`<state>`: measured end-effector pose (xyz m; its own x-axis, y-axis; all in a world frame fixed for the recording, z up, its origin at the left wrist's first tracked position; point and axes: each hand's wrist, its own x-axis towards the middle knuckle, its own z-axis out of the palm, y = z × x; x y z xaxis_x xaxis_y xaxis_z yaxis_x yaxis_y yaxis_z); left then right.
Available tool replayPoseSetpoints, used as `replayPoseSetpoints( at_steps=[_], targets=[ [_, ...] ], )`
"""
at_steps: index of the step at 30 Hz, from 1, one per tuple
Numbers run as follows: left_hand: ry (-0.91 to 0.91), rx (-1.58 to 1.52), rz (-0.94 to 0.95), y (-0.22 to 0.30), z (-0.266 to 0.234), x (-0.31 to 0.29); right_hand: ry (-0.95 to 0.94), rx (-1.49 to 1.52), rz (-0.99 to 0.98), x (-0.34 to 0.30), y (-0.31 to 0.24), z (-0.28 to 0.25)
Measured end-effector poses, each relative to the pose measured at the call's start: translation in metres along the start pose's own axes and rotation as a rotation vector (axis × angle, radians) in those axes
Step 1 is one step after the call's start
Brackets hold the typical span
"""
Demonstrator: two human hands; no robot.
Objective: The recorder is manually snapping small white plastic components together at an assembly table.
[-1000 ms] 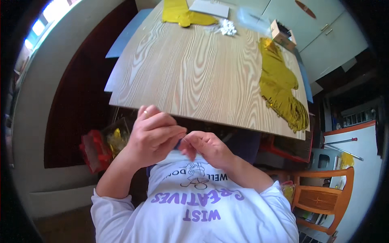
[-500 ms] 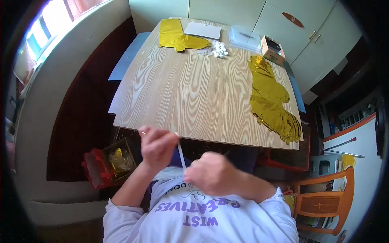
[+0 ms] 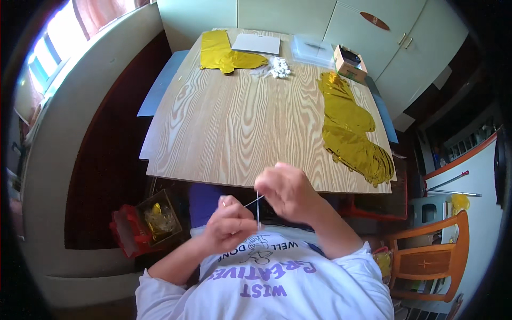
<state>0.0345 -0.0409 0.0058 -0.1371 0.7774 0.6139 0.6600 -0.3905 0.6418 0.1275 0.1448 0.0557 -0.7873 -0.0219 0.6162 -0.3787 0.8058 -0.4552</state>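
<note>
In front of my shirt, above the near table edge, a thin white string (image 3: pixel 258 212) is stretched between my hands. My left hand (image 3: pixel 230 225) is closed on it, lower and nearer my body. My right hand (image 3: pixel 288 191) pinches the string higher up and to the right. Two strands cross in the gap between the hands. The exact ends are hidden by the fingers. Flat gold foil balloons lie on the wooden table (image 3: pixel 234 122): a long one (image 3: pixel 349 122) along the right side and another (image 3: pixel 216 50) at the far left.
At the table's back are a white flat box (image 3: pixel 256 44), a heap of small white pieces (image 3: pixel 279 68), a clear plastic container (image 3: pixel 312 50) and a cardboard box (image 3: pixel 349 66). A red box (image 3: pixel 127 229) with gold foil stands low left. A wooden chair (image 3: pixel 426 264) is at right.
My right hand has moved up and away from me, while my left hand has come down and toward my body. The string, single before, now shows crossing strands.
</note>
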Motion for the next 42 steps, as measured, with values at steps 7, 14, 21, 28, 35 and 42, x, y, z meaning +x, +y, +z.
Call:
replayPoseSetpoints(
  at_steps=[7,14,21,28,35,42],
  targets=[
    [0.163,0.261,0.04,-0.025,-0.008,0.004,-0.184,0.232,-0.153,-0.02,-0.026,0.009],
    [0.38,0.197,-0.12,-0.018,-0.022,0.019,-0.319,0.368,-0.061,-0.038,-0.022,0.028],
    [0.3,-0.208,-0.228,-0.005,-0.015,0.013,-0.174,0.224,0.027,-0.025,0.013,0.028],
    [0.081,-0.324,-0.113,-0.003,-0.011,0.019,-0.131,0.251,0.103,-0.013,0.022,0.013],
    [-0.099,-0.012,-0.038,-0.004,0.002,0.021,-0.048,0.137,0.051,-0.009,0.013,-0.001],
    [0.008,0.143,-0.092,-0.028,0.0,0.014,-0.072,0.454,0.037,-0.01,-0.001,0.002]
  ],
)
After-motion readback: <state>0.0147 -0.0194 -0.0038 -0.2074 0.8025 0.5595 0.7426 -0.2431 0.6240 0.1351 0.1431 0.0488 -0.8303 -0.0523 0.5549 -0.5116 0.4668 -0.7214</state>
